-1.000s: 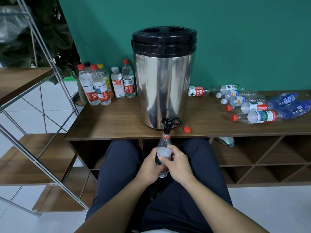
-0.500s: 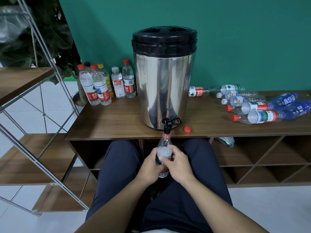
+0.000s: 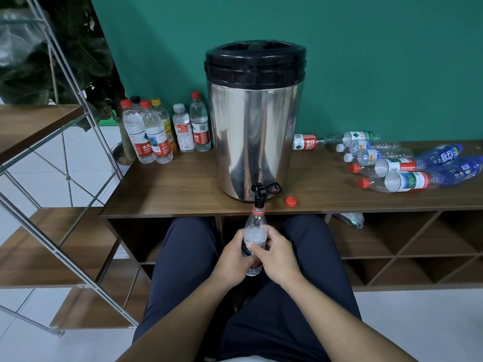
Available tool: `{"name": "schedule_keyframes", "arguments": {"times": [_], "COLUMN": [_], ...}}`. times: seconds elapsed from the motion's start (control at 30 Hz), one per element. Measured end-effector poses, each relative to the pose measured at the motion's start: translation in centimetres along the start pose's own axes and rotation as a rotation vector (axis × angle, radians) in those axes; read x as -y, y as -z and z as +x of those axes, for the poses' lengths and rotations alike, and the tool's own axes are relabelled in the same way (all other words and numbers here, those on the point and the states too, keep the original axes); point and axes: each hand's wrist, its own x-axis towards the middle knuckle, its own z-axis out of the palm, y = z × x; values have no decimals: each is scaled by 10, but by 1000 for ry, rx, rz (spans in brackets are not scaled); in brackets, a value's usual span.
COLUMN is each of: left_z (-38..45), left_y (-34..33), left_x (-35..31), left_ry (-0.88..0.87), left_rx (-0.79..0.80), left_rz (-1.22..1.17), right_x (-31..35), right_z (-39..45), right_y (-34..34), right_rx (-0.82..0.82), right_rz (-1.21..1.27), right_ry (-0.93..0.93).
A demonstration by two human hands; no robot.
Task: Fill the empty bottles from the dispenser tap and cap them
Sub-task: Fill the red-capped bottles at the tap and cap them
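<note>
Water is filling the bottle (image 3: 254, 232) that I hold upright with its mouth right under the dispenser tap (image 3: 258, 196). My left hand (image 3: 232, 259) wraps its fingers round the lower body from one side and my right hand (image 3: 278, 253) curls round from the other, thumb across the label, so both grip the same bottle in front of the desk (image 3: 167, 189) edge, above my lap. This is the filling step; the foamy level sits near the shoulder, so I judge it nearly full. Next I need one hand free to close the tap, then I take the loose red cap (image 3: 291, 201) lying on the desk just right of the dispenser (image 3: 254, 121) and screw it on. Counting: six capped bottles (image 3: 156, 134) stand upright in a cluster on the left of the dispenser, and about eight bottles (image 3: 400, 180) lie on their sides on the right, though overlap makes that count uncertain. One more bottle shows in the cubby below the desk.
</note>
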Motion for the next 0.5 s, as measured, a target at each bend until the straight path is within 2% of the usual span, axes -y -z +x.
{"name": "schedule_keyframes", "arguments": {"times": [0.5], "left_z": [-2], "left_y": [0], "left_x": [-3], "left_ry": [9], "left_rx": [0], "left_rz": [5], "right_x": [8], "right_z": [-4], "right_y": [2], "right_rx": [4], "right_rz": [19], "right_ry": [-9]}}
